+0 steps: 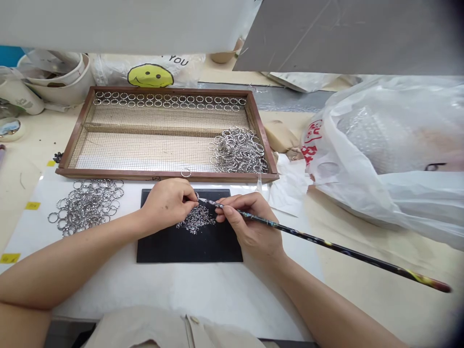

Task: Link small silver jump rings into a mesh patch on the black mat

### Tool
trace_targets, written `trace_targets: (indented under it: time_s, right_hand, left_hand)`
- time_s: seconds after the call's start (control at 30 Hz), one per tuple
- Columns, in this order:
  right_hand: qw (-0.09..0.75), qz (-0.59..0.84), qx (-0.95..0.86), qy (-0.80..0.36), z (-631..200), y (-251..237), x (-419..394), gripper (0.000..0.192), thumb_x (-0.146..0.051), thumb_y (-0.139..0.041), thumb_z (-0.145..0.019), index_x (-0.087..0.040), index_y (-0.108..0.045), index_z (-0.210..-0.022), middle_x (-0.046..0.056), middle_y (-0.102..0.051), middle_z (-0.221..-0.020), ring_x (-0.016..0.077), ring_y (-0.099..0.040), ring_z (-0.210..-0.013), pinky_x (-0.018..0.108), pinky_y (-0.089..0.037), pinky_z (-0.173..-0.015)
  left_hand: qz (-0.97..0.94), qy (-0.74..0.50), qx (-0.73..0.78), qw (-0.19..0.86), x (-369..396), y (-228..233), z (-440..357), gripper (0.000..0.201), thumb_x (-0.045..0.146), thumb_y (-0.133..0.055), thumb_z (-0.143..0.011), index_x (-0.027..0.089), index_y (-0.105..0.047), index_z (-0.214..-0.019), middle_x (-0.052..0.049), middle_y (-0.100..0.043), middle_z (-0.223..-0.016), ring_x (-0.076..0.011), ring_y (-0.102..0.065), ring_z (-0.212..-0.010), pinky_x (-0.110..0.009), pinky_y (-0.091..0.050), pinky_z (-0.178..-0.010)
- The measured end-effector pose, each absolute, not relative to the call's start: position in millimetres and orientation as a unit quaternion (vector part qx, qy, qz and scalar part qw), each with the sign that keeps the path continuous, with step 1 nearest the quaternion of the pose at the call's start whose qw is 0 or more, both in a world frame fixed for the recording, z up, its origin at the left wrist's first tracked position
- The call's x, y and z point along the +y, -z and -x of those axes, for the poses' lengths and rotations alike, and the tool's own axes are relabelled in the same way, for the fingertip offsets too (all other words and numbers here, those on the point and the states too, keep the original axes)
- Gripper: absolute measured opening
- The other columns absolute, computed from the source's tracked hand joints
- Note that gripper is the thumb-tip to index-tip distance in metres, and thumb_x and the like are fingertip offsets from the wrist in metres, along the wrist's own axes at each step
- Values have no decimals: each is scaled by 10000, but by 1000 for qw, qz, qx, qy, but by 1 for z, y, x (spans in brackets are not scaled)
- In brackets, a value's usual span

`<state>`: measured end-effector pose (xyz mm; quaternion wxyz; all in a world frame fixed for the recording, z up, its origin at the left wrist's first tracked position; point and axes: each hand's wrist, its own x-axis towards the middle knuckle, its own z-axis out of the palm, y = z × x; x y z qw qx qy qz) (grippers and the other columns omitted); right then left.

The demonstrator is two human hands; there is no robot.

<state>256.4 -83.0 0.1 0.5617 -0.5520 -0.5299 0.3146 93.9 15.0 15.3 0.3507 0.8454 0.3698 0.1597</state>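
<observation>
My left hand (pixel 169 203) is closed in a pinch above the black mat (pixel 188 249). A sliver of a small metal ring (pixel 197 195) shows at its fingertips, the rest hidden by them. In my right hand (pixel 253 222) is a long, thin paintbrush (pixel 326 245), black with coloured smears, gripped like a pen. Its pale tip points left and meets the ring or comes very close to it. Beneath both hands, a heap of tiny silver bits (pixel 197 218) lies on the mat.
Behind the hands stands a wood-framed mesh tray (pixel 152 175), with rings in rows at the back and a ring heap (pixel 239 151) at right. One loose ring (pixel 186 172) rests on its front rim. More rings (pixel 89 205) lie left; a plastic bag (pixel 384 183) bulges at right.
</observation>
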Motion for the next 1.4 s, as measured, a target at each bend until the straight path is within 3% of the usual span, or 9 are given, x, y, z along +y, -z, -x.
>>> trace_targets:
  time_s: [0.4, 0.93, 1.2, 1.4]
  right_hand:
    - [537, 609, -495, -309, -265, -1, -88, 167, -178, -559, -828, -221, -469, -695, -3, -578, -650, 173, -608, -680, 329, -480, -594]
    - [484, 645, -504, -310, -268, 0, -89, 168, -200, -545, -818, -220, -462, -673, -13, -539, -644, 152, -551, -636, 314, -423, -571]
    - [570, 553, -502, -343, -263, 1, -86, 146, -183, -546, -855, -234, -480, -736, -22, -580, -619, 164, -613, -687, 378, -522, -696]
    - [588, 522, -516, -340, -260, 3, -83, 118, -160, -560, -854, -234, -503, -783, -21, -614, -638, 165, -638, -734, 395, -538, -760]
  left_hand:
    - [-845, -168, 366, 352, 15, -16, -93, 121, 126, -667, -725, 168, -659, -612, 13, -659, -694, -118, -598, -679, -237, -436, -593]
    - [-852, -165, 362, 339, 14, -17, -93, 120, 124, -679, -724, 163, -655, -613, 15, -652, -685, -116, -595, -676, -237, -437, -597]
    - [-848, -172, 358, 352, 14, -18, -93, 129, 130, -640, -733, 170, -656, -612, 7, -653, -691, -121, -596, -682, -242, -445, -602]
    - [-850, -167, 358, 349, 14, -18, -93, 129, 147, -630, -742, 171, -661, -619, 4, -652, -691, -121, -593, -680, -245, -444, -604]
